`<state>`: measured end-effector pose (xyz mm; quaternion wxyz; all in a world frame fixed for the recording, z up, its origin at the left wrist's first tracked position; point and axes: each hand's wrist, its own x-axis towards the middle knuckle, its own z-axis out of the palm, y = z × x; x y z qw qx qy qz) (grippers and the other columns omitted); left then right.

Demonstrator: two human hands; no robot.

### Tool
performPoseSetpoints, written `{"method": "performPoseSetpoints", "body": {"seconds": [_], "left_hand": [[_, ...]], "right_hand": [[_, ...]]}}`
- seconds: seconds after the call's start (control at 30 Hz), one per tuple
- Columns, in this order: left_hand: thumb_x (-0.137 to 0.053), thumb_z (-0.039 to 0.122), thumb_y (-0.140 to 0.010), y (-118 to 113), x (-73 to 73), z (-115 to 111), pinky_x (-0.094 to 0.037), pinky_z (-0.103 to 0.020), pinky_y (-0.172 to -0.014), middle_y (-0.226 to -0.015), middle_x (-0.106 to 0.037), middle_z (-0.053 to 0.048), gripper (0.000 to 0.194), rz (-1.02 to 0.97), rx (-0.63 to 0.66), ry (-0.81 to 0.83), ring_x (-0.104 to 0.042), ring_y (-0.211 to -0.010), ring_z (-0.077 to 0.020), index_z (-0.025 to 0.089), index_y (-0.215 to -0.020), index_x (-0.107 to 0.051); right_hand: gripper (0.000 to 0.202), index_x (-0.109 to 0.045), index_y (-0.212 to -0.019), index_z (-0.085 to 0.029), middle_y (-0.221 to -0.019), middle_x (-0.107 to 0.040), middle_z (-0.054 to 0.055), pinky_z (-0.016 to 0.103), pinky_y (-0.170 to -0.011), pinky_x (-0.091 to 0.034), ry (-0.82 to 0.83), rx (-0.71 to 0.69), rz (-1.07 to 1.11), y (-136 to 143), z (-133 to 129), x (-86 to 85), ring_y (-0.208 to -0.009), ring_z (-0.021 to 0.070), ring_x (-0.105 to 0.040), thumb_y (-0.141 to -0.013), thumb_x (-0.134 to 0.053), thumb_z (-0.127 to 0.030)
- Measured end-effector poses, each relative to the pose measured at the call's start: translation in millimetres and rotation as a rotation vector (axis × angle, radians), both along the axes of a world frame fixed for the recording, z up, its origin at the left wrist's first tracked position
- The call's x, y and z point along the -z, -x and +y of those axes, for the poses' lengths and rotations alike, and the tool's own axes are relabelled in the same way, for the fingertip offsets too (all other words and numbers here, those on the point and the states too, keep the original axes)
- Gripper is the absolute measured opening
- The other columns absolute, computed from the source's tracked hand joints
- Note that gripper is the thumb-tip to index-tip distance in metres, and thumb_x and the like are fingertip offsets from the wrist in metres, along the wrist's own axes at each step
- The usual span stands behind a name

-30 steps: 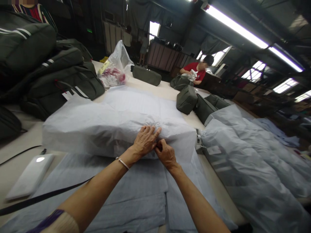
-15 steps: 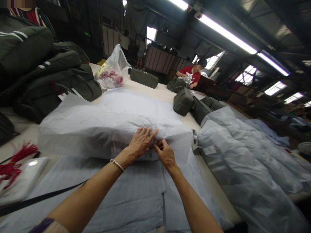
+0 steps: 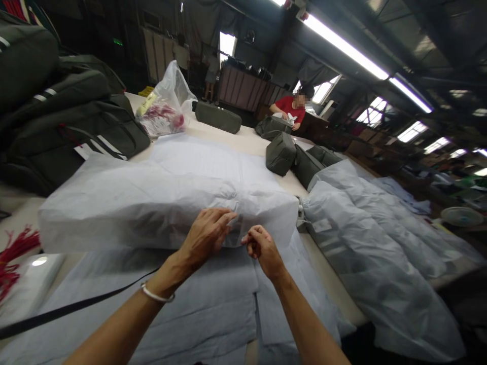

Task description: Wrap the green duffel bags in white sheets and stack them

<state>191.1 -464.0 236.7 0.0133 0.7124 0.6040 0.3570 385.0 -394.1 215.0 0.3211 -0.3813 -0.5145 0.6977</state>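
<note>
In the head view, I see both hands lower on the white wrapped bundle [image 3: 167, 203] than half a second ago: they were up at the gathered tissue on its top edge and are now on its near face. My left hand [image 3: 205, 235] lies flat against that face, fingers spread and pointing right, its grip open and pressing the paper, a bracelet [image 3: 157, 295] on the wrist. My right hand [image 3: 262, 248] is curled just beside it, thumb and forefinger pinched, but I cannot tell whether they hold any paper.

The bundle sits across the middle of the desk [image 3: 266, 142], its near edge over flat grey sheets [image 3: 213, 299]. Dark bags [image 3: 76, 126] crowd the left, plastic-covered piles [image 3: 373, 243] close in just right of the bundle, and red tassels [image 3: 13, 256] lie at the far left. A black strap [image 3: 76, 306] runs under my left forearm. Open room is mostly toward me, over the grey sheets.
</note>
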Motion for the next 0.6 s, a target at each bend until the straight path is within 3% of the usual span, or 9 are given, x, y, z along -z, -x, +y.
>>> {"method": "performPoseSetpoints", "body": {"seconds": [0.1,0.2,0.27,0.37,0.47,0.53,0.6], "left_hand": [[-0.047,0.033,-0.095,-16.2,15.0,-34.6,-0.047,-0.034,-0.089,-0.101,-0.071,-0.006,0.025,-0.552,0.058,0.293,-0.065,-0.095,-0.0205,0.021,-0.104,-0.067],[-0.048,0.050,-0.093,-30.9,24.2,-57.3,-0.050,-0.034,-0.085,-0.103,-0.071,-0.008,0.039,-1.134,0.222,0.620,-0.065,-0.096,-0.0220,0.019,-0.109,-0.066],[-0.047,0.056,-0.092,-37.2,23.2,-65.4,-0.050,-0.034,-0.083,-0.103,-0.071,-0.010,0.048,-1.383,0.335,0.705,-0.065,-0.097,-0.0224,0.016,-0.112,-0.065],[-0.055,0.054,-0.089,-42.6,13.0,-74.1,-0.049,-0.032,-0.082,-0.098,-0.071,-0.009,0.043,-1.452,0.401,0.691,-0.064,-0.093,-0.0207,0.015,-0.104,-0.069],[-0.063,0.047,-0.086,-45.7,1.7,-84.2,-0.050,-0.032,-0.082,-0.097,-0.070,-0.007,0.034,-1.403,0.331,0.604,-0.063,-0.089,-0.0191,0.017,-0.100,-0.070],[-0.067,0.044,-0.083,-47.4,-2.3,-91.4,-0.050,-0.033,-0.082,-0.103,-0.069,-0.006,0.034,-1.407,0.249,0.548,-0.063,-0.088,-0.0186,0.020,-0.108,-0.068],[-0.072,0.042,-0.079,-48.8,-3.9,-98.0,-0.051,-0.032,-0.082,-0.104,-0.067,-0.005,0.037,-1.415,0.153,0.487,-0.063,-0.089,-0.0188,0.021,-0.109,-0.065]], "right_hand": [[0.025,-0.048,-0.087,-0.021,-0.075,-0.071,0.001,0.020,-0.045,-0.030,-0.066,-0.079,0.022,-11.0,-27.4,-17.5,-0.046,0.0077,-0.050,-0.089,-0.058,-0.043],[0.019,-0.049,-0.089,-0.020,-0.077,-0.071,0.001,0.021,-0.049,-0.033,-0.127,-0.162,0.039,-21.1,-50.2,-28.3,-0.049,0.0084,-0.052,-0.093,-0.055,-0.038],[0.017,-0.050,-0.089,-0.020,-0.077,-0.071,0.001,0.022,-0.051,-0.034,-0.157,-0.204,0.040,-25.7,-61.1,-30.8,-0.051,0.0088,-0.053,-0.095,-0.054,-0.036],[0.014,-0.051,-0.089,-0.020,-0.079,-0.071,0.002,0.023,-0.053,-0.035,-0.178,-0.196,0.065,-27.5,-72.6,-32.5,-0.053,0.0093,-0.053,-0.095,-0.055,-0.033],[0.013,-0.054,-0.097,-0.022,-0.090,-0.072,0.004,0.024,-0.053,-0.037,-0.103,-0.115,0.164,-24.5,-84.8,-37.4,-0.056,0.0109,-0.056,-0.094,-0.054,-0.035],[0.022,-0.055,-0.111,-0.024,-0.109,-0.070,0.009,0.025,-0.054,-0.039,-0.019,-0.082,0.239,-22.2,-96.8,-42.8,-0.061,0.0123,-0.059,-0.094,-0.052,-0.038],[0.034,-0.052,-0.125,-0.028,-0.134,-0.059,0.012,0.027,-0.056,-0.044,0.028,-0.084,0.279,-21.0,-111.5,-48.4,-0.068,0.0140,-0.062,-0.095,-0.049,-0.043]]}}
